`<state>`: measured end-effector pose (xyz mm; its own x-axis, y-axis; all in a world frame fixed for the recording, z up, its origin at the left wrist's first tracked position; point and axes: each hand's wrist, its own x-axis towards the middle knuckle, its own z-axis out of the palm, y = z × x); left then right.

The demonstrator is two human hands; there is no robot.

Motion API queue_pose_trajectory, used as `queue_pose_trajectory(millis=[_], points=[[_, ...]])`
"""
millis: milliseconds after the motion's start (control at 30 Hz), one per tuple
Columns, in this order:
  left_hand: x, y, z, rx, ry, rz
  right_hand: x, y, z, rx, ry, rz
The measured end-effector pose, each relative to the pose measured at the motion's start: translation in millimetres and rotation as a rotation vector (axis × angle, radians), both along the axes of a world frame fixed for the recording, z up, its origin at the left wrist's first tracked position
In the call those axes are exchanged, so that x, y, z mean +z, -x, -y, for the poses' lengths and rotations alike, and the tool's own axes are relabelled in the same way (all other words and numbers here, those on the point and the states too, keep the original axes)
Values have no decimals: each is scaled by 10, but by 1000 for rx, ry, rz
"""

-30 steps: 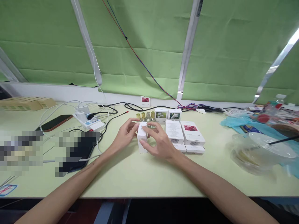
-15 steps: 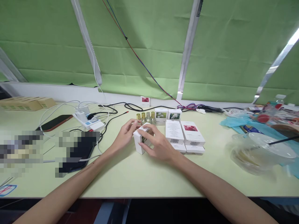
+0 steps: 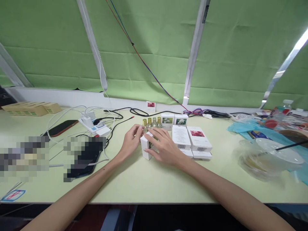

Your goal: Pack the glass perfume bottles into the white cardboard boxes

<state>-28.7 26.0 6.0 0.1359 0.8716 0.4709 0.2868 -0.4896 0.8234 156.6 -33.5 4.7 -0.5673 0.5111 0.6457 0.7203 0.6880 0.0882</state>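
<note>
A small white box (image 3: 145, 149) with a picture on its side stands upright on the table in front of me. My right hand (image 3: 166, 146) is wrapped over its top and right side, covering much of the picture. At the far left edge, my left hand (image 3: 130, 141) has its fingers bent together against the box; their tips are partly hidden. Just behind stand several small glass bottles (image 3: 154, 122) with gold and silver caps. To the right lie stacked white boxes, among them one with a barcode (image 3: 180, 136) and one with a red flower picture (image 3: 198, 138).
Two white-flower boxes (image 3: 181, 120) stand behind the stack. A power strip (image 3: 92, 125), tangled cables and a dark phone (image 3: 88, 157) lie left. Tan cartons (image 3: 31, 109) are at the far left. On the right sit a lidded plastic cup (image 3: 276, 154) and blue plastic (image 3: 237, 127).
The view has shifted slightly. My right fingers lie a little flatter over the box top, and my left hand stays at its far left edge. The box remains upright.
</note>
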Motion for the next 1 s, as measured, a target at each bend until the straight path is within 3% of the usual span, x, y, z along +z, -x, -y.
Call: queue_pose_trajectory(millis=[367,667,1000], points=[[-47,1,-15,0,17,-23,405,-31,-180,-200,131,273],[-75,0,15,-6,-1,-62,458,-149,-356,-304,196,313],[-52,-24,60,-12,-24,-100,454,-136,-247,-382,150,374]])
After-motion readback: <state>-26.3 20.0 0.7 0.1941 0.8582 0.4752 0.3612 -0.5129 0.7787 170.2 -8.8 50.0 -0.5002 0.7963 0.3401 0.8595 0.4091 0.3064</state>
